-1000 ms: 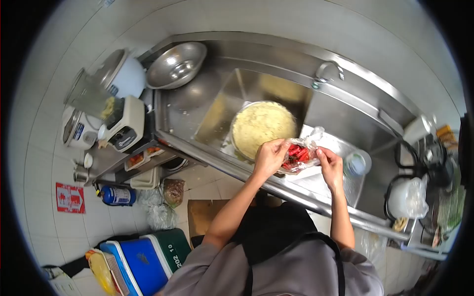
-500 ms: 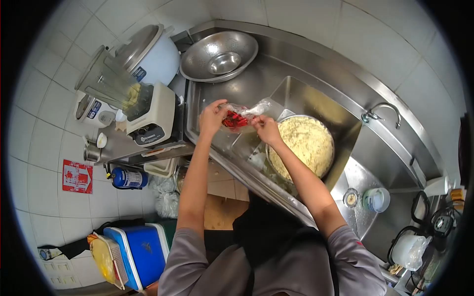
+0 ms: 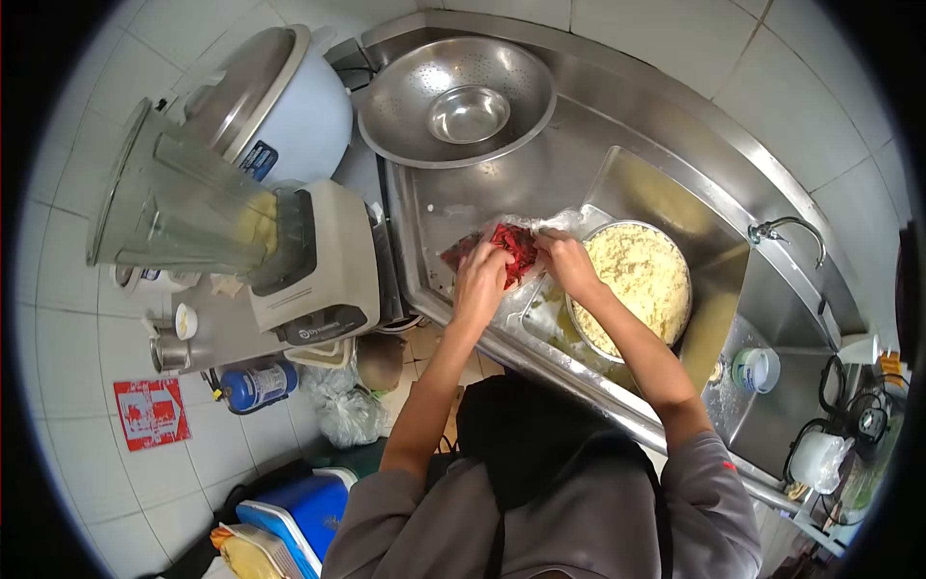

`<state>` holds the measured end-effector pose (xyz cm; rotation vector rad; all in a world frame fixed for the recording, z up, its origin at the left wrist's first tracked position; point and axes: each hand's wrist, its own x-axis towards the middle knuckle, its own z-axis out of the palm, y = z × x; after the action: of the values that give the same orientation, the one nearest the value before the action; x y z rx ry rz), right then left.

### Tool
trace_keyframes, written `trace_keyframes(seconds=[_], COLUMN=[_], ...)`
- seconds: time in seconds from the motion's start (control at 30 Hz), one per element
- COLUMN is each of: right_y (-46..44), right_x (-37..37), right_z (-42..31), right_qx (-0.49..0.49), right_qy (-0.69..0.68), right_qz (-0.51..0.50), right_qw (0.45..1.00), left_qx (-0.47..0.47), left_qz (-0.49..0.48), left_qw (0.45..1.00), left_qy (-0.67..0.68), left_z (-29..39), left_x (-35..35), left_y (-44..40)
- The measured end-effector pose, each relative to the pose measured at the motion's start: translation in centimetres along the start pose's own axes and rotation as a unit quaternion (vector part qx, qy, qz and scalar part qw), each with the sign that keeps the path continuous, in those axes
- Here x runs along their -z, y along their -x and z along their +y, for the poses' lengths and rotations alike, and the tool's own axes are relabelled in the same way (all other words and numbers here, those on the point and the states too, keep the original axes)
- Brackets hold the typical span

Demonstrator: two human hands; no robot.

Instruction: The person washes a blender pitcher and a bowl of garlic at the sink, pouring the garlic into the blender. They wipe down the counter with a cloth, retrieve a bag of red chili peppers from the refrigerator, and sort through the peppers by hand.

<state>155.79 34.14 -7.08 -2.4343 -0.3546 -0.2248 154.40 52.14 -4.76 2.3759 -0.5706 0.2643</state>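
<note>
A clear plastic bag [image 3: 564, 221] with red pieces [image 3: 513, 253] in it lies on the steel drainboard left of the sink basin. My left hand [image 3: 481, 277] is on the bag's left part, its fingers bent against the red pieces. At the right side of the bag, my right hand [image 3: 563, 259] pinches the plastic. Just right of that hand, a round pan of pale yellow crumbly food [image 3: 637, 285] sits in the basin.
A colander [image 3: 405, 96] holding a small bowl [image 3: 470, 114] stands behind the bag. To the left are a blender [image 3: 323, 261] and a large rice cooker [image 3: 309, 121]. The faucet [image 3: 796, 227] and a plastic tub [image 3: 755, 370] are at the right.
The bag went from over the right basin to the left drainboard, where it now rests lower, with both hands. The red pieces are more spread out. The view has shifted left.
</note>
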Motion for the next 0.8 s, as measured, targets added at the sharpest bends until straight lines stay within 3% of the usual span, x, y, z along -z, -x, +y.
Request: trace_keyframes(seconds=[0.03,0.07,0.17,0.2,0.33,0.43,0.47,0.57,0.6,0.73,0.8], right_y=[0.3,0.5,0.8,0.5,0.7,0.1,-0.1,-0.6,-0.2,0.9,1.9], right_x=[0.4,0.3,-1.2,-0.4,-3.3,-0.9,-1.8,-1.5,-2.0,1.2,1.2], right_z=[-0.1,0.1,0.9,0.6,3.5,3.3,3.7,5.4,5.1,1.6,-0.6], right_qx=[0.010,-0.042,-0.186,-0.271,-0.279,-0.287,-0.272,-0.289,-0.211,-0.212,-0.085], right_qy=[0.020,0.056,-0.059,-0.164,-0.096,-0.187,-0.263,-0.214,-0.135,-0.135,-0.195], right_qz=[0.014,0.025,0.124,0.001,0.017,-0.038,0.019,-0.082,0.041,0.046,-0.007], right_qw=[1.000,0.997,0.973,0.949,0.955,0.939,0.925,0.929,0.967,0.967,0.977], left_qx=[0.025,0.050,0.097,0.093,0.063,0.016,0.024,0.036,0.055,0.085,0.087], left_qz=[-0.014,-0.026,-0.070,-0.062,-0.061,-0.060,-0.068,-0.058,-0.062,-0.035,-0.029], left_qw=[0.999,0.995,0.982,0.982,0.991,0.994,0.993,0.988,0.984,0.983,0.985], left_qy=[-0.041,-0.083,-0.143,-0.152,-0.101,-0.091,-0.091,-0.138,-0.157,-0.157,-0.149], left_z=[-0.9,-1.4,-1.8,-1.1,-0.4,-0.4,-0.5,-2.0,-2.8,-3.3,-2.7], left_x=[-0.6,-0.7,-0.8,-0.8,-1.9,-3.3,-3.5,-3.4,-3.3,-2.1,-1.3], left_y=[0.5,0.8,0.9,0.7,0.2,-0.6,-0.8,-1.4,-1.4,-0.8,-1.0])
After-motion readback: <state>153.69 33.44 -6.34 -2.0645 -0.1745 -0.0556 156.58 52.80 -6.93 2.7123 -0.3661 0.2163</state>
